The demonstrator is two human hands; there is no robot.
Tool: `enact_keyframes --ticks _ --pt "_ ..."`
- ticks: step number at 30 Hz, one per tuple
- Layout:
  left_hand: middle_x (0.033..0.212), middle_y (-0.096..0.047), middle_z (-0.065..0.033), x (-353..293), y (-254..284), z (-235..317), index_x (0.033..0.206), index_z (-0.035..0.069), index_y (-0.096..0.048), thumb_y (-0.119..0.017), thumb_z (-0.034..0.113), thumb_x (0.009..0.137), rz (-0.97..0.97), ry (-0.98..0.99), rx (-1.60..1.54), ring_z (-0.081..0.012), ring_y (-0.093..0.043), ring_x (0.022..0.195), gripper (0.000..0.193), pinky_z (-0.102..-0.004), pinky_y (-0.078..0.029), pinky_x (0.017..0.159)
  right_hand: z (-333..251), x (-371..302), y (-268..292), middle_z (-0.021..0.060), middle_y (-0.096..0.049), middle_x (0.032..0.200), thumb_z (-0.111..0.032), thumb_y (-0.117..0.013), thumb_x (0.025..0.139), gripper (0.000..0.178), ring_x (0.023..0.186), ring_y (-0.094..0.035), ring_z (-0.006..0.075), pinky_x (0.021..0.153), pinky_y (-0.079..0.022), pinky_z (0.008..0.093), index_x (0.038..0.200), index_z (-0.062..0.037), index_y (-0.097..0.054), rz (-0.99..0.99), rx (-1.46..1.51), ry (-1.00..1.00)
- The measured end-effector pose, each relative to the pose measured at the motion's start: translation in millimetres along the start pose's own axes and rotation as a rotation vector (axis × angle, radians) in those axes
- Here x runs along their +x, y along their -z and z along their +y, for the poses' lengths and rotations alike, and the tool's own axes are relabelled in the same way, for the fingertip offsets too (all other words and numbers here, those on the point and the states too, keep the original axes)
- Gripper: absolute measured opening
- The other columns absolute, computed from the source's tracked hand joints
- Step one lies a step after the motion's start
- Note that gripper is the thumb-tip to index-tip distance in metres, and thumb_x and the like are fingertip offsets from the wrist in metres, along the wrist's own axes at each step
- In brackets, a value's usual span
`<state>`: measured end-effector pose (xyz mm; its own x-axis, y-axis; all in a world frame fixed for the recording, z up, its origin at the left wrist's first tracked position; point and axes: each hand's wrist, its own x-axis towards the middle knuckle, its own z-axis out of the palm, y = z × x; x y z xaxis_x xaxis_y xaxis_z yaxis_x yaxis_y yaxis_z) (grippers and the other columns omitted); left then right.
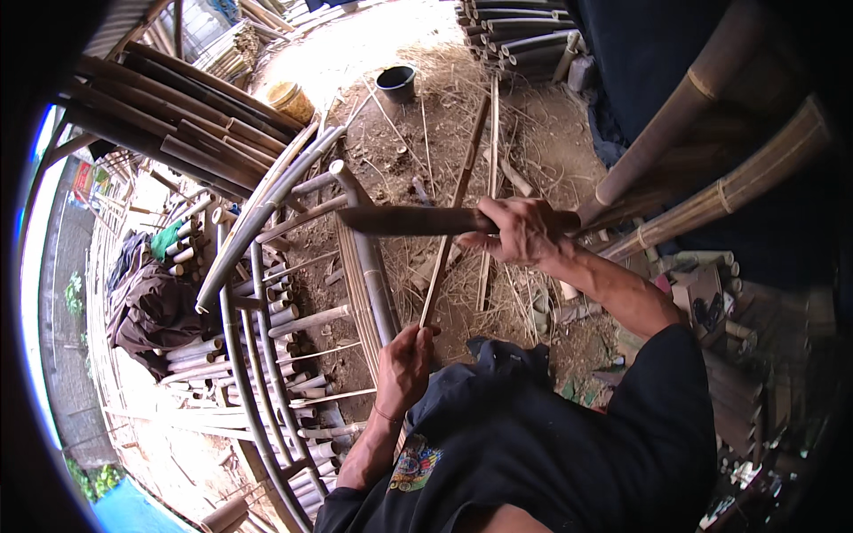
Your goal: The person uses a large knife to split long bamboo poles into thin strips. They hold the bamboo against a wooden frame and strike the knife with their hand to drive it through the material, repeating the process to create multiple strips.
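My right hand (522, 233) is closed round the handle of a machete, its broad dark blade (409, 221) pointing left. The blade lies across a long split bamboo strip (437, 286) in this view; whether the two touch I cannot tell. Lower down, my left hand (405, 366) grips the near end of that strip between closed fingers. The strip slants away from me, its far part brown. Just left of my left hand stands a bamboo frame (378, 289) of round poles, with narrow slats along its side.
Dark bamboo poles (178, 115) are stacked at the upper left. A black bucket (396, 83) and a yellow container (290, 103) stand farther off. Thick bamboo poles (702, 213) slant in from the right. Shavings litter the dirt floor (560, 133). Brown cloth (164, 306) lies at left.
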<state>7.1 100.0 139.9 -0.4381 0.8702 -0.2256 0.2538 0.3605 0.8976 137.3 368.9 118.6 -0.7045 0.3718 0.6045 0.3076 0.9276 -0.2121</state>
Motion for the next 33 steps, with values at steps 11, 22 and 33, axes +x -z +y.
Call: enact_keyframes --ticks 11,22,33 --pt "0.068 -0.047 0.0061 -47 56 -36 0.112 0.0 -0.064 -0.051 0.029 0.1 -0.212 0.243 -0.516 -0.003 -0.041 0.06 0.034 -0.0212 -0.034 0.052 107 33 52 -0.0037 -0.048 0.056 -0.065 -0.046 0.091 0.063 0.044 -0.046 0.007 0.037 -0.038 0.0269 0.086 -0.0039 -0.059 0.151 0.535 -1.034" --pt "0.061 -0.056 -0.0039 -22 38 -52 0.103 0.001 -0.062 -0.064 0.031 0.093 0.105 -0.2 0.13 -0.0097 -0.055 0.05 0.032 -0.0261 -0.045 0.047 -41 36 -1 -0.0043 -0.049 0.057 -0.035 -0.069 0.089 0.033 0.049 -0.049 0.0055 0.044 -0.041 0.0235 0.08 -0.0038 -0.062 0.089 1.232 -0.658" --pt "0.057 -0.047 0.0026 45 47 -50 0.101 0.001 -0.06 -0.058 0.043 0.095 0.019 0.04 -0.209 -0.0056 -0.046 0.046 0.042 -0.0225 -0.036 0.041 -94 18 14 -0.003 -0.041 0.05 -0.03 -0.056 0.097 0.031 0.045 -0.047 0.0117 0.051 -0.044 0.031 0.077 -0.0069 -0.051 -0.347 2.199 -0.228"
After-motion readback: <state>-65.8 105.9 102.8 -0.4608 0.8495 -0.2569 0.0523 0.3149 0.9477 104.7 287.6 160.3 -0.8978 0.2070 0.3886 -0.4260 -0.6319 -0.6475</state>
